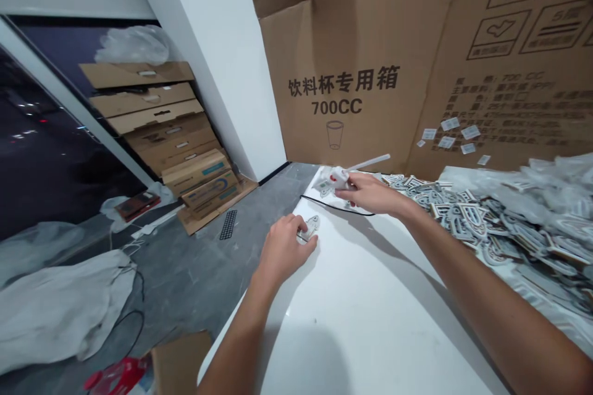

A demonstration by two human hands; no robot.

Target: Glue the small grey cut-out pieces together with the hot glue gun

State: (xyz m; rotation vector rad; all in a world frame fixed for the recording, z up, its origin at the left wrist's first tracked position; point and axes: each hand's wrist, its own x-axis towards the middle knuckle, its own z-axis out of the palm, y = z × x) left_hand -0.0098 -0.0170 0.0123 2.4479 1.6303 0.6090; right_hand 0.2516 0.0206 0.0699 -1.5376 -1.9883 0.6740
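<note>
My right hand [365, 192] is closed around a white hot glue gun [337, 178] near the far end of the white table [352, 296]. A translucent glue stick [370, 162] pokes out of the gun's back, to the right. A black cord [333, 205] runs across the table below it. At the table's left edge, my left hand [287, 244] pinches a small flat grey-and-white cut-out piece [312, 226], its lower part hidden by the fingers. Under the glue gun, partly covered, lies another patterned piece [324, 190].
A heap of similar cut-out pieces [472, 219] lies at the right, beside clear plastic bags [556, 188]. A large cardboard box [370, 43] with small stickers stands behind the table. Stacked flat boxes [162, 117], a black grid [228, 224] and a white cloth bag [69, 302] are at the left.
</note>
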